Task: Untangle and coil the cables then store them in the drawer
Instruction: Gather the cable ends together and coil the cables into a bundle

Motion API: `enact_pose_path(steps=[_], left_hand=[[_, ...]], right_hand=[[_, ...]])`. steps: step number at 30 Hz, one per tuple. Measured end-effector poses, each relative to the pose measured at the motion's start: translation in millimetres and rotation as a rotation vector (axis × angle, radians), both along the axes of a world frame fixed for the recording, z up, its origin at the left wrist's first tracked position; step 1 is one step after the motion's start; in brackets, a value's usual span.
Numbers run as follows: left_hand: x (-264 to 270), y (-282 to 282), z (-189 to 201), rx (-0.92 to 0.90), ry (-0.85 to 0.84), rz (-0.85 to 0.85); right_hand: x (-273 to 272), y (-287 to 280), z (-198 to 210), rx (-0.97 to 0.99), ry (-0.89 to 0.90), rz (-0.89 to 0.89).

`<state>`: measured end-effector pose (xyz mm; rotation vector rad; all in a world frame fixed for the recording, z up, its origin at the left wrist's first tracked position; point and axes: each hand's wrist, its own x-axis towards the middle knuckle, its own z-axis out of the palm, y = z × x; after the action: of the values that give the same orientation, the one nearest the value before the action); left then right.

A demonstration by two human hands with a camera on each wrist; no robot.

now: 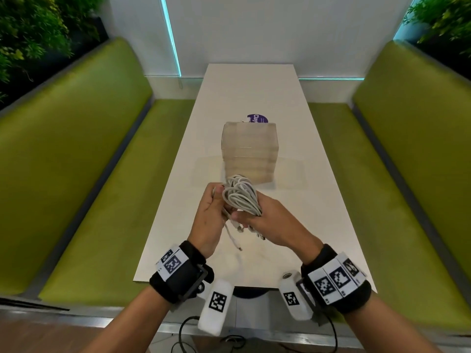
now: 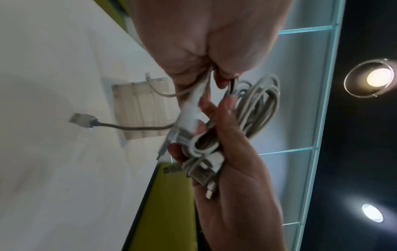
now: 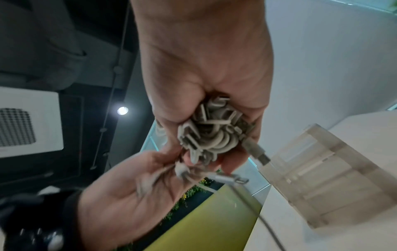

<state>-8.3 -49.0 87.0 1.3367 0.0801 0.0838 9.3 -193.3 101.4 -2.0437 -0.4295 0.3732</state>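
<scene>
The right hand grips the cables as one bundle above the table, near the drawers. The left hand pinches loose strands. Draw out one plug end at a time; avoid tightening the knot.

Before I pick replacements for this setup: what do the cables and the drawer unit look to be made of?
cables: off-white, smooth matte jacket, probably rubbery plastic, bending into loose loops; plug ends look like shiny metal.
drawer unit: frosted translucent plastic, likely rigid; stacked drawer fronts show through its cloudy walls.
</scene>
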Motion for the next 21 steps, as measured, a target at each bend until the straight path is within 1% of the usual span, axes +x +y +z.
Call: enact_pose_path(steps=[3, 5, 6, 9, 11, 14, 17, 19, 21], left_hand=[[3.2, -3.0, 5.5, -0.142, 0.081, -0.007], [3.3, -4.8, 7.3, -0.183, 0.12, -0.021], [3.0, -5.8, 7.2, -0.176, 0.132, -0.01], [2.0, -9.7, 6.2, -0.167, 0.141, 0.031], [0.6, -12.1, 7.6, -0.164, 0.137, 0.032], [-1.0, -6.0, 6.1, -0.132, 0.109, -0.047], [-3.9, 0.3, 7.5, -0.073, 0.032, -0.14], [-5.3, -1.2, 8.5, -0.044, 0.018, -0.138], [-5.8, -4.9, 9.8, -0.043, 0.044, -0.069]], right_hand=[[1.0, 9.4, -3.3, -0.155, -0.06, -0.041], [1.8, 12.0, -2.1, -0.184, -0.08, -0.069], [2.6, 12.8, -1.7, -0.157, -0.073, -0.079], [-0.5, 16.7, -0.6, 0.027, -0.023, -0.089], [-1.8, 16.9, -3.9, 0.083, 0.005, -0.108], [0.9, 11.7, -9.1, 0.034, 0.072, -0.088], [3.5, 6.8, -7.1, -0.013, 0.114, -0.013], [3.1, 7.2, -4.8, -0.015, 0.118, 0.052], [2.6, 9.7, -2.4, -0.03, 0.108, 0.104]])
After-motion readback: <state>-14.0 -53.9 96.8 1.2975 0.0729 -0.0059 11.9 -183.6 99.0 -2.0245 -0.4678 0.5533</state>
